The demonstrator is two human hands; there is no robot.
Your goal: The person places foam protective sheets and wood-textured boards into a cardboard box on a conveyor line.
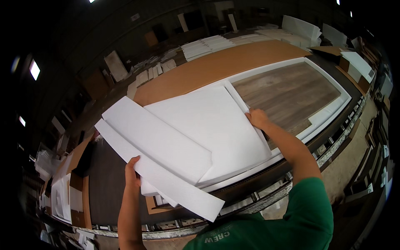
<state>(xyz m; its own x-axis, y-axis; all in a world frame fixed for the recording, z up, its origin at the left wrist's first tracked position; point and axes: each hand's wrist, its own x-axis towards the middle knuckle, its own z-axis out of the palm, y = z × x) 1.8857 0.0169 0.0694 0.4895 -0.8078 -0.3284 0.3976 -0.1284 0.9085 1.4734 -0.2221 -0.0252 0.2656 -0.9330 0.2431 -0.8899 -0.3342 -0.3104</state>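
My left hand (132, 175) grips the near edge of a stack of long white foam strips (158, 166) that fan out over the left end of the bench. My right hand (257, 118) rests on the right edge of a wide white foam sheet (208, 121), pressing it down where it meets the wood-grain panel (287, 93). That panel lies flat, framed by white foam edging (333, 110), on a large brown cardboard sheet (216, 64). The foam sheet covers the panel's left part.
The dark workbench (108, 183) carries rollers along its near edge (258, 196). More white foam pieces (208, 46) are stacked behind the cardboard and at the far right. Cardboard and foam offcuts (66, 196) sit at the left. A concrete floor (354, 162) lies to the right.
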